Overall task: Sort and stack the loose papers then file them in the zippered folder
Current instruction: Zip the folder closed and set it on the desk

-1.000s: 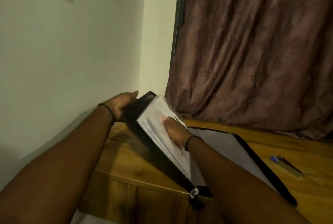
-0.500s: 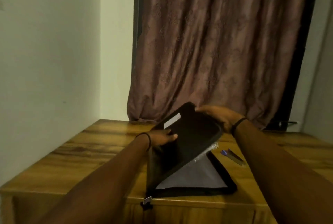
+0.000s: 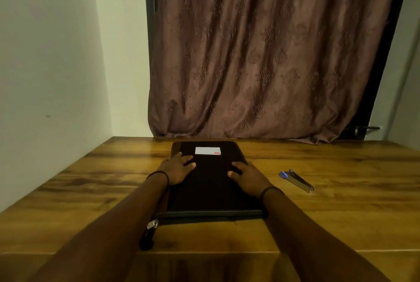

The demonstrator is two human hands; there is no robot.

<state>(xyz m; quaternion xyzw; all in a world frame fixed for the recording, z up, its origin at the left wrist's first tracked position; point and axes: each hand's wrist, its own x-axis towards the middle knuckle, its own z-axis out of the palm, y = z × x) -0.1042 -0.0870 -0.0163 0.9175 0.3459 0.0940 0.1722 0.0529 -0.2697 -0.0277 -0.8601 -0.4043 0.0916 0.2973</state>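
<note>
The black zippered folder [image 3: 211, 188] lies flat and folded shut in the middle of the wooden table [image 3: 91, 191], a white label with a red mark [image 3: 208, 151] on its cover near the far edge. My left hand [image 3: 178, 168] rests palm down on the cover's left side, fingers spread. On the right side my right hand [image 3: 246, 176] presses flat in the same way. The metal zipper pull [image 3: 152, 224] with its dark strap hangs at the folder's near left corner. No papers show; the folder's inside is hidden.
A stapler [image 3: 296, 180] with a blue end lies on the table to the right of the folder. A brown patterned curtain [image 3: 261, 54] hangs behind the table's far edge. A pale wall [image 3: 45, 66] borders the table on the left.
The folder's cover, held half raised a moment ago, has come down flat over the papers. Both hands moved from gripping the cover's edges to lying flat on top.
</note>
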